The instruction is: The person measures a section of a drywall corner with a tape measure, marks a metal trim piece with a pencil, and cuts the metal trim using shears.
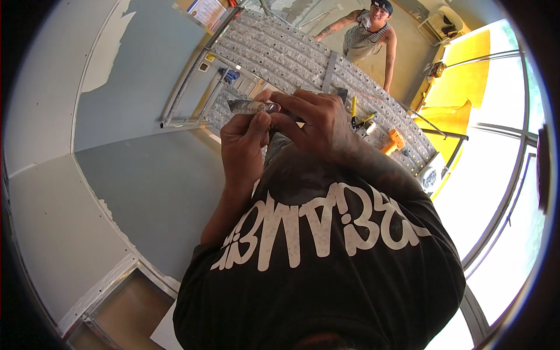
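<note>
Tube (252, 107), small, clear, silvery-tipped, between left hand (244, 142) and right hand (315, 119)

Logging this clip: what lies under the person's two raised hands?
Below the left hand and right hand, which hold a small clear tube, lies a perforated metal platform with yellow-handled pliers and an orange tool. The hands hide the part directly beneath.

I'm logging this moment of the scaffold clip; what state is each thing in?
left hand: closed around one end of the small silvery tool
right hand: fingers curled over the tool, gripping it
small silvery tool: held between both hands, roughly level
scaffold platform: lying flat below, tools scattered on it
yellow-handled pliers: lying loose on the platform
orange tool: lying on the platform, untouched
</note>
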Action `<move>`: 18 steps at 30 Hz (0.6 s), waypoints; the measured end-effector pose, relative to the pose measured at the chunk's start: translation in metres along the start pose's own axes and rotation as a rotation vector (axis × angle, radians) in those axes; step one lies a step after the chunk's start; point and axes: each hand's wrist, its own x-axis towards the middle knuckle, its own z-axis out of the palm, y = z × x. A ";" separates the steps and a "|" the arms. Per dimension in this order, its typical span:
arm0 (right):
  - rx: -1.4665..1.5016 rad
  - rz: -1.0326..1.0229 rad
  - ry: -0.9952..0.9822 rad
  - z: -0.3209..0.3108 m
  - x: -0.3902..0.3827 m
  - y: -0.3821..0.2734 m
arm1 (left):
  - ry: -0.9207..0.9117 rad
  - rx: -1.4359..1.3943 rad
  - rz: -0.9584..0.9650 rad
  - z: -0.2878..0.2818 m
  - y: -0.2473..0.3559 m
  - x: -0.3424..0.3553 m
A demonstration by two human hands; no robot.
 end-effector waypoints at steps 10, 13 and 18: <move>0.027 -0.043 -0.099 -0.005 0.000 0.005 | -0.124 -0.142 0.005 -0.007 0.001 -0.001; -0.012 -0.039 -0.063 -0.004 -0.002 0.000 | -0.107 -0.147 0.014 -0.010 -0.003 -0.001; -0.060 -0.044 0.014 -0.002 -0.005 -0.003 | -0.101 -0.136 0.024 -0.009 -0.005 -0.001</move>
